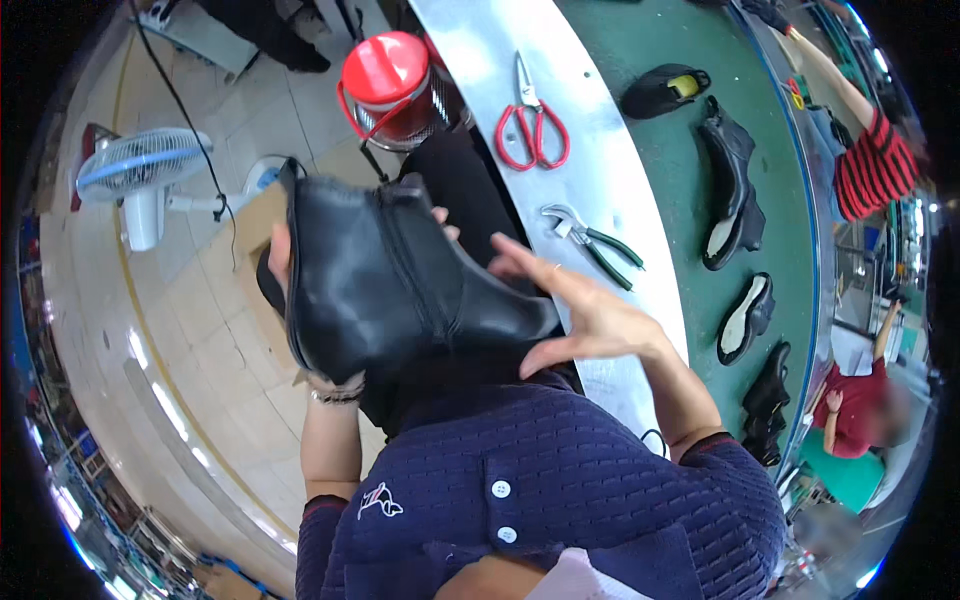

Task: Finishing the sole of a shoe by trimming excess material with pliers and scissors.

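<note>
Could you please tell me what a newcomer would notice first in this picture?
Probably the shiny black boot near the centre, held by the left hand, with the right hand beside its right end. Next, perhaps, the bright red lidded bucket at the top, then the red-handled scissors on the silvery bench strip.

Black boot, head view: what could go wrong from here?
1. Drop: the black boot is held above the lap by the left hand; the right hand is spread by its right end, contact unclear, so it could slip.
2. Knock: the green-handled pincers lie on the metal benchtop near the right hand; a swing might bump them.
3. Scuff: the boot's smooth, shiny surface might rub the benchtop edge.
</note>
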Tool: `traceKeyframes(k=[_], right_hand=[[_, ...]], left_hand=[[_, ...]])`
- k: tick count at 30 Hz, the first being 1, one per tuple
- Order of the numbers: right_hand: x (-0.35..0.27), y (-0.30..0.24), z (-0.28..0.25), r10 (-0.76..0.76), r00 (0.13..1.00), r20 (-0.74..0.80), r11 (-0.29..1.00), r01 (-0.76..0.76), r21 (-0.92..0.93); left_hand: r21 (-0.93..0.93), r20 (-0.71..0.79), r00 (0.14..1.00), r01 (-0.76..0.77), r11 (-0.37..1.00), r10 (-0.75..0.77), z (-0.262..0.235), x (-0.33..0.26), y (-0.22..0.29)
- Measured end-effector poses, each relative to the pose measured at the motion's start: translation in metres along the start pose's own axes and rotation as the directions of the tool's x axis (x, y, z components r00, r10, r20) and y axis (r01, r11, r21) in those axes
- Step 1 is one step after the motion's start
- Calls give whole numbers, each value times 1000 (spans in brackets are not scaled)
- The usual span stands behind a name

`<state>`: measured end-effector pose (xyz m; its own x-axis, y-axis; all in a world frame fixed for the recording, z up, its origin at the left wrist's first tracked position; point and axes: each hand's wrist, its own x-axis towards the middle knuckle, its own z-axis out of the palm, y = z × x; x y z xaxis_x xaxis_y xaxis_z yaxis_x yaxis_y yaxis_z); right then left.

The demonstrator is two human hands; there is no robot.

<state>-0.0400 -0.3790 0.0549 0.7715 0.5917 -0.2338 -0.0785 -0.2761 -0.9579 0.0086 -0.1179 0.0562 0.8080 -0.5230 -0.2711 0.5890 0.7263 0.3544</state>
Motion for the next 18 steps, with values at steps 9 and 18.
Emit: traceKeyframes(k=[9, 18], right_hand=[[-62, 22, -43, -145, 413, -899, 982, 171, -79], [-66, 110, -211, -161, 143, -977, 695, -686, -215]], left_hand=[[416, 80, 995, 14, 909, -51, 33, 54, -30], [482, 78, 987, 84, 872, -138, 17, 56, -31]])
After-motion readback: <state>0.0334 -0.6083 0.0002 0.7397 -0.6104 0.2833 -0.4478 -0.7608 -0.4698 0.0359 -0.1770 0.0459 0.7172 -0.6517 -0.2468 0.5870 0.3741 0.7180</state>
